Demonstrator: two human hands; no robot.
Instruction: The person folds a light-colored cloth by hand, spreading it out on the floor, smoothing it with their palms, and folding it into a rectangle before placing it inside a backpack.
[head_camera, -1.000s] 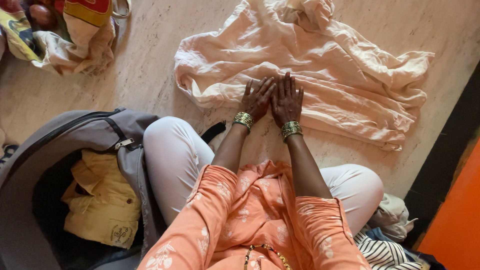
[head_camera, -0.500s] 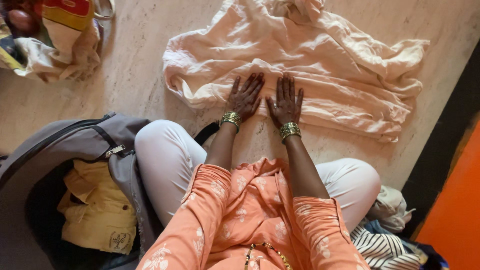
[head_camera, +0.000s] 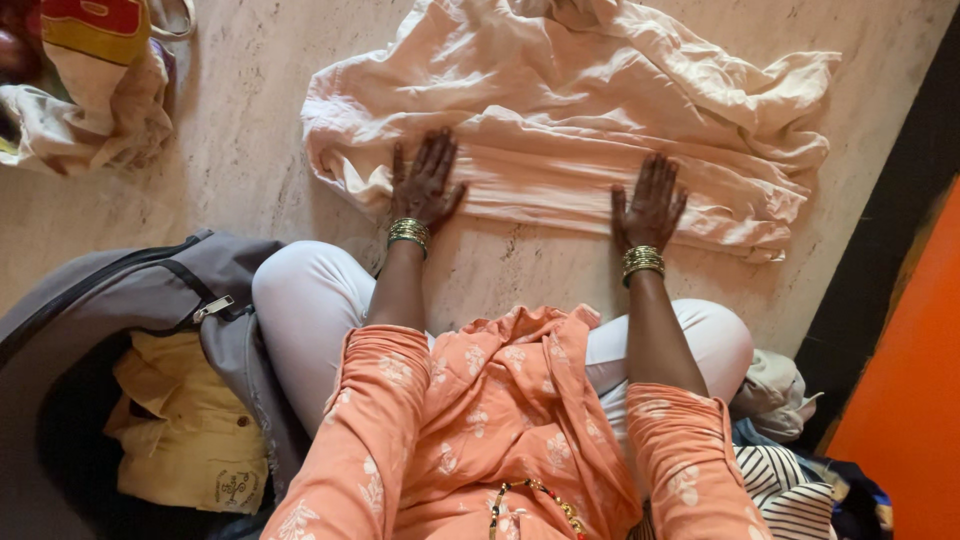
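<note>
A pale peach garment (head_camera: 560, 120) lies spread and partly folded on the stone floor in front of me. My left hand (head_camera: 425, 185) rests flat on its near folded edge toward the left, fingers spread. My right hand (head_camera: 650, 205) presses flat on the same edge toward the right, fingers apart. Both wrists wear gold bangles. Neither hand grips the cloth.
An open grey suitcase (head_camera: 110, 300) at the lower left holds a yellow garment (head_camera: 185, 430). A cloth bag (head_camera: 95, 90) sits at the upper left. Striped and pale clothes (head_camera: 780, 470) are piled at the lower right beside an orange surface (head_camera: 900, 400).
My hands, which were side by side at the middle of the garment's edge, have slid apart along it, left hand leftward and right hand rightward.
</note>
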